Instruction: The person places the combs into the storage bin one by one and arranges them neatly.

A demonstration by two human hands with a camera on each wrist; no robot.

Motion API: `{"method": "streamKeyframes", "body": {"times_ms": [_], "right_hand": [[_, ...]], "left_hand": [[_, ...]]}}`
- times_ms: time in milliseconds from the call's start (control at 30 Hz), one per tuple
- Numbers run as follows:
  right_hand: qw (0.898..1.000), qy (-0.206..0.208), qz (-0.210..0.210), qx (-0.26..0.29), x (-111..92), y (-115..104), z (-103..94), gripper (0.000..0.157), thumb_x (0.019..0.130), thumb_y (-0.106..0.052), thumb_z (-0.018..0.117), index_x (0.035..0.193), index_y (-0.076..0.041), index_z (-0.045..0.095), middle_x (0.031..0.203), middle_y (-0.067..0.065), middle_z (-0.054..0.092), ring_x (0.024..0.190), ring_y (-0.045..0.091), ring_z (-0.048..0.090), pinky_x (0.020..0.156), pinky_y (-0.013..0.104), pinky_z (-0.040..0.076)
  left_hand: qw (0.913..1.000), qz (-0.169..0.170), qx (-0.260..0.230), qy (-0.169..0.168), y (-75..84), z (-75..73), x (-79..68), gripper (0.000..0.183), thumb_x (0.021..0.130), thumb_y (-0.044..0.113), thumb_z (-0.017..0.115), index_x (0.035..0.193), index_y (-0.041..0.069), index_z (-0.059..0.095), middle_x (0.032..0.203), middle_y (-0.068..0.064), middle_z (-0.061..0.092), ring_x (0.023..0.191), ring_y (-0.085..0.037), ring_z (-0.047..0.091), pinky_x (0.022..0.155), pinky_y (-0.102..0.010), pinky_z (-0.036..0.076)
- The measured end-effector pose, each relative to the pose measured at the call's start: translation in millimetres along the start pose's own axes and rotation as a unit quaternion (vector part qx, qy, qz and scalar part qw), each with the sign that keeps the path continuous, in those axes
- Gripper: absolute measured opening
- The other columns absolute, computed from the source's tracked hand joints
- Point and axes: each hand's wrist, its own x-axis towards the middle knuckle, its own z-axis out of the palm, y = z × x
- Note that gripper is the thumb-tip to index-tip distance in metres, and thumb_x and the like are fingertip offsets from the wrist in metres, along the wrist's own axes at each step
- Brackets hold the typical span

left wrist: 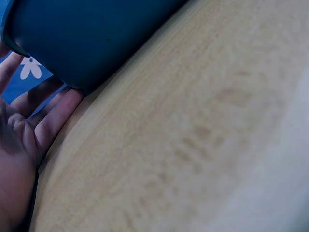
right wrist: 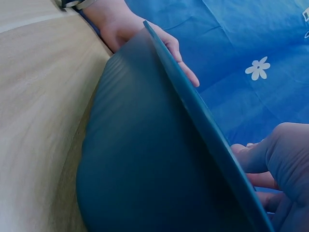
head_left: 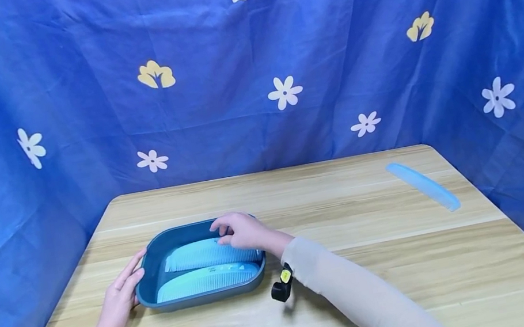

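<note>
A dark blue-green oval basin (head_left: pixel 201 298) sits on the left half of the table. Inside it lie two light-blue combs, the near comb (head_left: pixel 204 280) and the far comb (head_left: pixel 194 254), side by side with their teeth toward the front. My left hand (head_left: pixel 119 297) rests against the basin's left end, its extended fingers touching the wall near the base in the left wrist view. Above the right part of the far comb hovers my right hand (head_left: pixel 242 231), its fingers loosely bent with nothing visible between them. Part of that comb is hidden behind the hand.
A third light-blue comb (head_left: pixel 424 186) lies slantwise at the table's far right. The wood-grain table (head_left: pixel 332 203) is bordered by a blue patterned cloth (head_left: pixel 230 104) at the back and both sides.
</note>
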Motion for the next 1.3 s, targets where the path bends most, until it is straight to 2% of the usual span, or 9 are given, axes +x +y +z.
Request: {"method": "streamKeyframes", "body": {"times_ms": [200,333,600,700,1167,1300], "right_hand": [[0.999,0.004,0.010,0.030,-3,3,-3.8,0.032,0.089,-0.015,0.064,0.121,-0.011,0.061,0.095,-0.004,0.060,0.083,0.006,0.055,0.073,0.019,0.046],[0.999,0.011,0.002,0.051,-7,6,-6.5,0.033,0.089,-0.014,0.063,0.121,-0.008,0.060,0.094,-0.003,0.059,0.082,0.006,0.055,0.072,0.019,0.046],[0.991,0.071,-0.045,0.107,-13,13,-9.8,0.028,0.090,-0.012,0.062,0.117,-0.005,0.063,0.090,-0.005,0.059,0.077,0.005,0.056,0.067,0.018,0.047],[0.988,0.085,-0.046,0.119,-15,14,-10.9,0.028,0.090,-0.012,0.062,0.117,-0.005,0.063,0.092,-0.005,0.059,0.079,0.005,0.056,0.068,0.018,0.047],[0.979,0.146,-0.084,0.112,-24,22,-17.3,0.026,0.090,-0.012,0.062,0.115,-0.006,0.064,0.094,-0.004,0.060,0.081,0.005,0.056,0.071,0.019,0.047],[0.976,0.164,-0.092,0.113,-27,24,-19.1,0.025,0.089,-0.010,0.063,0.114,-0.005,0.065,0.093,-0.002,0.060,0.080,0.007,0.056,0.069,0.020,0.048]], "left_hand": [[1.0000,-0.002,-0.002,0.001,0.1,-0.5,-0.5,0.048,0.098,0.031,0.048,0.144,0.027,0.036,0.117,0.023,0.050,0.090,0.000,0.061,0.067,-0.021,0.051],[1.0000,-0.002,-0.005,0.000,0.0,-0.4,-0.4,0.048,0.098,0.031,0.048,0.144,0.027,0.036,0.116,0.023,0.051,0.089,0.000,0.061,0.067,-0.020,0.051],[1.0000,-0.001,-0.002,0.000,0.5,-0.3,-0.2,0.048,0.098,0.031,0.048,0.144,0.027,0.036,0.116,0.024,0.051,0.088,-0.001,0.062,0.066,-0.021,0.051],[1.0000,0.001,-0.004,-0.001,1.1,-0.2,-0.3,0.048,0.098,0.031,0.048,0.144,0.026,0.036,0.116,0.024,0.050,0.089,0.000,0.062,0.067,-0.021,0.051],[0.9998,-0.003,0.019,0.006,-0.8,-0.1,-0.9,0.049,0.098,0.033,0.047,0.144,0.028,0.035,0.123,0.024,0.045,0.093,0.003,0.060,0.069,-0.019,0.051],[0.9999,0.001,0.010,0.006,-1.0,-1.0,0.2,0.048,0.098,0.032,0.048,0.144,0.027,0.036,0.119,0.025,0.047,0.089,0.001,0.061,0.067,-0.020,0.051]]}}
